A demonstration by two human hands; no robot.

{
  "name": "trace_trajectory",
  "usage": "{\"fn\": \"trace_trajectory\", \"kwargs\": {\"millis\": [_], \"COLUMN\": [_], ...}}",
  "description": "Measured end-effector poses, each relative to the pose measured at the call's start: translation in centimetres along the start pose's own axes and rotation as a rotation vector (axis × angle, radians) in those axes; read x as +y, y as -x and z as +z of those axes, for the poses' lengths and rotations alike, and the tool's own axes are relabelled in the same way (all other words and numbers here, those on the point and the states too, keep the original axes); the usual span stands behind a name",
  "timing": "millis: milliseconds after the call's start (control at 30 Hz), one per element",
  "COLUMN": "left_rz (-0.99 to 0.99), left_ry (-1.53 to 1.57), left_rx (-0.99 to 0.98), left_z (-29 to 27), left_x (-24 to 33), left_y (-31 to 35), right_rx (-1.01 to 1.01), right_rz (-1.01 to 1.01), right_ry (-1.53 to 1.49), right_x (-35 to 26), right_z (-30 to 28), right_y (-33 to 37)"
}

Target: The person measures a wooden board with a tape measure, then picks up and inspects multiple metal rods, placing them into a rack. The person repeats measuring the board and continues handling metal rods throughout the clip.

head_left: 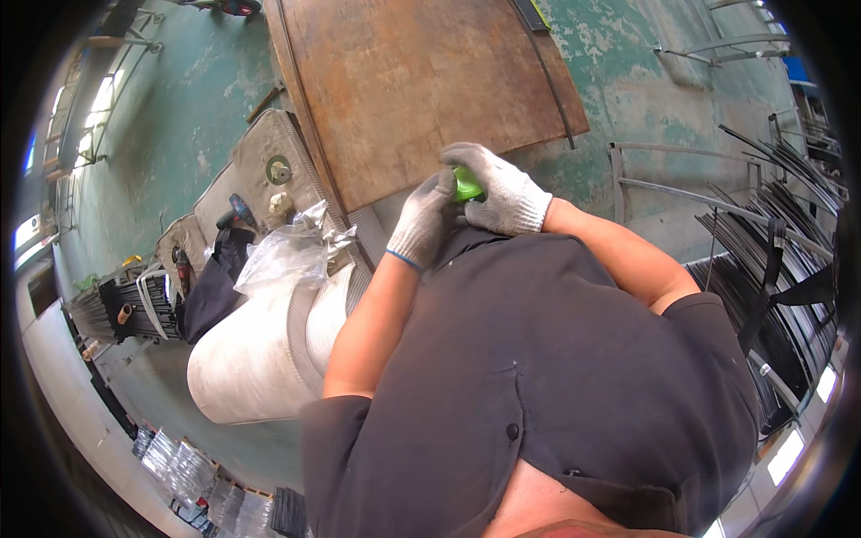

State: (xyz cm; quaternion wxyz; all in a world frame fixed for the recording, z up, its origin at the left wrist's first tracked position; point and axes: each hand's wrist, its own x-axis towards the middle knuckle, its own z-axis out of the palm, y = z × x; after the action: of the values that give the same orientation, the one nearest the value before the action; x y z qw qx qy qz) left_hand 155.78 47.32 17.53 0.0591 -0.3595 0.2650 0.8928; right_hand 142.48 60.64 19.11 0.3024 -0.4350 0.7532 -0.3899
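Observation:
Both my hands wear pale grey knit gloves and meet close to my body at the near edge of the brown worktop (pixel 395 99). Between them is a small bright green rounded object (pixel 465 185), mostly covered by fingers, so its kind does not show. My left hand (pixel 423 215) is closed against its left side. Curling around it from the right is my right hand (pixel 502 191), thumb below and fingers above. A thin dark strip (pixel 554 90) lies along the worktop's right side, with a green-and-black item (pixel 533 14) at its far end.
To my left, a large beige roll (pixel 247 359) and padded surface carry a clear plastic bag (pixel 285 258), dark cloth (pixel 213 278), a power tool (pixel 240 212) and a round green-rimmed disc (pixel 278 170). Metal frames (pixel 686 186) and bundled black rods (pixel 762 242) stand at my right.

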Motion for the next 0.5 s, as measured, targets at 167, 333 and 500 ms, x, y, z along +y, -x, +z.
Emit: {"fn": "trace_trajectory", "kwargs": {"millis": [167, 333, 500], "left_rz": [-0.008, 0.035, 0.046], "left_ry": [-0.071, -0.188, -0.133], "left_rx": [0.093, 0.158, 0.150], "left_z": [-0.5, -0.2, -0.4], "left_x": [0.1, 0.0, -0.5], "left_y": [-1.0, -1.2, -1.1], "right_rx": [-0.082, -0.174, -0.276], "right_rz": [0.042, 0.154, 0.142], "right_ry": [0.167, 0.232, 0.208], "right_x": [-1.2, -1.5, -1.7], "right_z": [-1.4, -1.9, -2.6], "right_y": [-0.4, -0.7, -0.7]}}
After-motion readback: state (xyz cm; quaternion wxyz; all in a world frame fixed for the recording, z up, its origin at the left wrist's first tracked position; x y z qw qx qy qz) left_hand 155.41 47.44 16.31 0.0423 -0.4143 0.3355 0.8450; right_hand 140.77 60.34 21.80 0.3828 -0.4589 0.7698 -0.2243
